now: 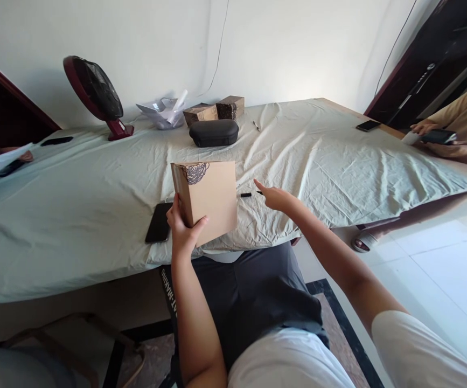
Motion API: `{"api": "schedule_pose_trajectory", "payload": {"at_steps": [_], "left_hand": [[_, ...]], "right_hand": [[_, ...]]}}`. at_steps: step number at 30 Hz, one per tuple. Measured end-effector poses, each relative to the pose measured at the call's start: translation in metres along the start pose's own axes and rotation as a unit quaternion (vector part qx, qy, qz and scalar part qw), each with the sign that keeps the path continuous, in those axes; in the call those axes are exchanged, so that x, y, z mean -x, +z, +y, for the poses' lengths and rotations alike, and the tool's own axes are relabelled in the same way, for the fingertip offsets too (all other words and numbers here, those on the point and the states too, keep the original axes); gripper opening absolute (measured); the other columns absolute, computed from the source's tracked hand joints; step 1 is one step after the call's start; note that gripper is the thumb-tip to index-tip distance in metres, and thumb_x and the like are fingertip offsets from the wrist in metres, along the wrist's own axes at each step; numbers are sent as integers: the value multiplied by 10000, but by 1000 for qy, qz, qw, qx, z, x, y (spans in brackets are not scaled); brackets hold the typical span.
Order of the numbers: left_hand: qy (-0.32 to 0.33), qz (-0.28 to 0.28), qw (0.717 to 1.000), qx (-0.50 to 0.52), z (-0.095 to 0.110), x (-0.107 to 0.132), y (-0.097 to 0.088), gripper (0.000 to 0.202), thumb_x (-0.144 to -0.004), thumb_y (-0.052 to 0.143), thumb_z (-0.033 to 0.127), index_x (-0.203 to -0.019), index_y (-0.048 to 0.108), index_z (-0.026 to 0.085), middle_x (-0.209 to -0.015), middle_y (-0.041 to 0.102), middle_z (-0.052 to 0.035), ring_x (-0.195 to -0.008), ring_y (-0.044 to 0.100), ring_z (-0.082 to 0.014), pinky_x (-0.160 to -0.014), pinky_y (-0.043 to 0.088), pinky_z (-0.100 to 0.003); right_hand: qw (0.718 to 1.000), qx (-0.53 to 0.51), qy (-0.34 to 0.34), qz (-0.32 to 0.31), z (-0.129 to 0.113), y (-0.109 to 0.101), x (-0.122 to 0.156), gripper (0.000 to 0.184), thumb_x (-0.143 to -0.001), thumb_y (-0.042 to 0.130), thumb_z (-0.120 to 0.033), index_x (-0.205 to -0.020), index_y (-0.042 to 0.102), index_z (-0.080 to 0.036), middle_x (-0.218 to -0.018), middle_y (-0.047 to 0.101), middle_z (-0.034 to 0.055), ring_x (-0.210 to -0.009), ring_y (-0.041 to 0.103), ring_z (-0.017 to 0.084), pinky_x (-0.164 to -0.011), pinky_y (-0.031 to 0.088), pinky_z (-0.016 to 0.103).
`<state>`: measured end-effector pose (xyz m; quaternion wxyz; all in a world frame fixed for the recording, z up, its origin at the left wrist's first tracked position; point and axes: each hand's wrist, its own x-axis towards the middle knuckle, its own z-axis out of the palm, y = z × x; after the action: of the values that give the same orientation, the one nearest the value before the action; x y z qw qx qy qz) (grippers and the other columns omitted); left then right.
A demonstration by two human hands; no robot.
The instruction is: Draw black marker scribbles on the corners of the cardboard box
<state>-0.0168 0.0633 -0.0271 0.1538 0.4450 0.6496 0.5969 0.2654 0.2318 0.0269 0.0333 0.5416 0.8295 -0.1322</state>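
Note:
My left hand is closed around the lower left corner of a tan cardboard box, which it holds upright above the table's near edge. A dark scribbled pattern marks the box's top left corner. My right hand reaches out to the right of the box, fingers pointing left toward a black pen that lies on the sheet. The fingertips are at the pen's right end; whether they touch it I cannot tell. A black phone lies flat on the table just left of my left hand.
A pale sheet covers the table. At the back stand a red fan, crumpled white paper, two brown boxes and a black case. Another person's hands hold a phone at the right; another phone lies nearby.

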Motion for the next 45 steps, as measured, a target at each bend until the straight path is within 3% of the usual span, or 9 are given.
{"api": "schedule_pose_trajectory", "payload": {"at_steps": [3,5,8,10,15,18,24,28,45], "left_hand": [[-6,11,1000,13,-2,-1,1,1141,-679,946,387,-1701,444,319,-1546,440,-150,-1555,503,-401,-1342,411,-574],[-11,9,1000,25,-3,-1,3,1157,-675,946,388,-1709,431,329,-1563,429,-150,-1555,507,-398,-1333,426,-568],[-18,2,999,40,-4,-1,7,1140,-685,942,394,-1704,434,346,-1587,432,-146,-1537,528,-393,-1311,455,-548],[-24,0,999,49,-5,-1,11,1127,-688,941,404,-1697,444,335,-1594,447,-153,-1525,538,-401,-1294,471,-545],[-32,-8,998,59,-11,1,20,1151,-713,937,451,-1723,399,329,-1619,443,-173,-1551,515,-414,-1306,446,-570],[-36,-10,997,61,-15,1,24,1174,-705,944,465,-1730,388,327,-1611,438,-176,-1548,515,-410,-1292,465,-560],[-21,-15,997,68,-17,5,30,1160,-725,952,473,-1725,384,324,-1619,446,-170,-1540,532,-393,-1289,477,-549],[-24,-15,997,75,-11,6,31,1156,-718,949,474,-1717,389,321,-1622,427,-174,-1524,543,-397,-1277,489,-554],[-1,-15,1000,26,5,8,32,1158,-689,960,485,-1699,427,295,-1527,466,-169,-1533,502,-423,-1315,416,-606]], "right_hand": [[959,-262,-101,30,6,-25,7,499,-951,506,-107,-1386,738,-181,-958,778,116,-633,636,159,-627,471,311],[859,-482,-174,24,-2,-38,11,314,-969,516,-264,-1176,730,-163,-919,722,85,-571,596,140,-531,430,297],[682,-666,-302,-16,-32,-47,15,453,-906,629,-409,-1321,579,-235,-993,721,54,-782,746,219,-601,531,324],[638,-682,-351,64,-60,-49,14,522,-885,759,-404,-1328,502,-299,-1000,702,9,-824,733,195,-643,526,307],[621,-622,-336,338,-124,-42,-7,415,-1029,633,-691,-1066,516,-294,-703,468,-68,-617,497,150,-637,479,330],[605,-618,-328,381,-141,-35,-20,442,-1128,389,-652,-1217,580,-264,-666,453,-62,-588,484,161,-608,450,343],[598,-536,-278,527,-143,-11,-35,336,-1049,562,-556,-876,565,-267,-697,521,-25,-614,500,164,-620,468,360],[598,-555,-260,516,-140,-5,-37,438,-1136,359,-537,-1047,666,-237,-687,520,-31,-570,528,156,-605,483,335],[611,-497,-281,548,-130,-9,-39,197,-950,526,-323,-763,480,-282,-686,470,-28,-627,453,173,-619,460,340]]}}
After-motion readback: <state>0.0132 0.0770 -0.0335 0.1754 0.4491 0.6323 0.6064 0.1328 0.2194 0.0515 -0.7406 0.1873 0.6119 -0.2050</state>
